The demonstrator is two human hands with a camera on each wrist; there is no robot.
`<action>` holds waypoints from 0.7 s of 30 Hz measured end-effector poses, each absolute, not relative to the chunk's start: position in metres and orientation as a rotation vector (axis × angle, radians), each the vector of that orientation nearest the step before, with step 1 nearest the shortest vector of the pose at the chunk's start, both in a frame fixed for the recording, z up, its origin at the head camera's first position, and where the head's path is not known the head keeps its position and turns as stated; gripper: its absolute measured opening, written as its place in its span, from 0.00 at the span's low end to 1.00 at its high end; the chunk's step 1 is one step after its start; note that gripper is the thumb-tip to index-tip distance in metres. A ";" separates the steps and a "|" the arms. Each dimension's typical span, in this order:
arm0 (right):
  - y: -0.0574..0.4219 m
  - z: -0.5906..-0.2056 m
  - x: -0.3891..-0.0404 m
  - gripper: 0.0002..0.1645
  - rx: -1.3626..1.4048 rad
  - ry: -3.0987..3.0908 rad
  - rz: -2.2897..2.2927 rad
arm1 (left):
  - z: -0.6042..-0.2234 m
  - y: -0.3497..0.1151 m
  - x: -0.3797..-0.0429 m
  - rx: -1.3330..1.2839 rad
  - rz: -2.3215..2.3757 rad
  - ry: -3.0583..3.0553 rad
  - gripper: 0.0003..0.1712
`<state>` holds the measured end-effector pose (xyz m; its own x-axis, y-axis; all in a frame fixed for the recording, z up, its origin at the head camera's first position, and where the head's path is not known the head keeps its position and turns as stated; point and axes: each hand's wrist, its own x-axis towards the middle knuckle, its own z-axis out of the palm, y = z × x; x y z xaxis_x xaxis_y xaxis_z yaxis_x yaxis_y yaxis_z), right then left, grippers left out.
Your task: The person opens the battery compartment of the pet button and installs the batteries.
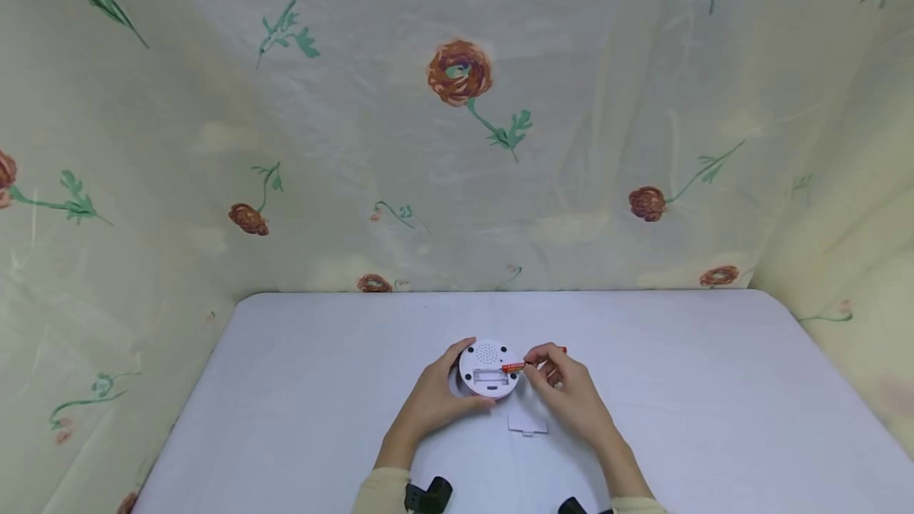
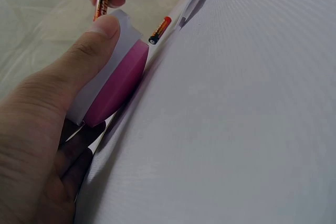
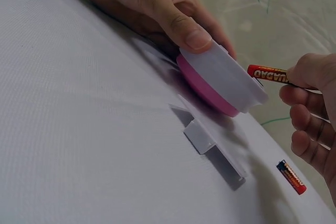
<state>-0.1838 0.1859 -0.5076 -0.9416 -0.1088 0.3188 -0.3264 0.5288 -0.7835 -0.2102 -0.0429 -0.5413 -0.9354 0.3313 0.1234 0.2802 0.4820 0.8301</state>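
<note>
My left hand (image 1: 434, 397) grips a round white device (image 1: 489, 354) with a pink lower part (image 2: 118, 85) by its side, thumb at the near edge. Its underside faces up, showing speaker holes, small dark feet and an uncovered battery compartment (image 1: 489, 377). Between the thumb and fingertips of my right hand (image 1: 569, 392) is a red-and-black battery (image 3: 266, 73). One end of that battery overlaps the compartment's right end in the head view. In the right wrist view, the battery tip is right at the device's upper face.
A white battery cover (image 1: 527, 423) lies on the white table (image 1: 321, 387) just nearer than the device. Another red-and-black battery (image 3: 291, 177) lies on the table, mostly behind my right hand in the head view. Flower-patterned curtains (image 1: 557, 205) surround the table.
</note>
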 end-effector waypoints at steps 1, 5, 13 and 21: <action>0.184 -0.509 -0.183 0.07 0.367 -2.544 1.378 | -0.542 -0.044 -0.210 0.545 1.472 2.660 0.57; 0.180 -0.513 -0.183 0.07 0.378 -2.574 1.395 | -0.543 -0.048 -0.207 0.530 1.479 2.661 0.57; 0.182 -0.513 -0.181 0.07 0.355 -2.558 1.377 | -0.545 -0.045 -0.211 0.557 1.481 2.654 0.56; 0.181 -0.512 -0.183 0.08 0.383 -2.561 1.349 | -0.544 -0.043 -0.213 0.572 1.487 2.659 0.56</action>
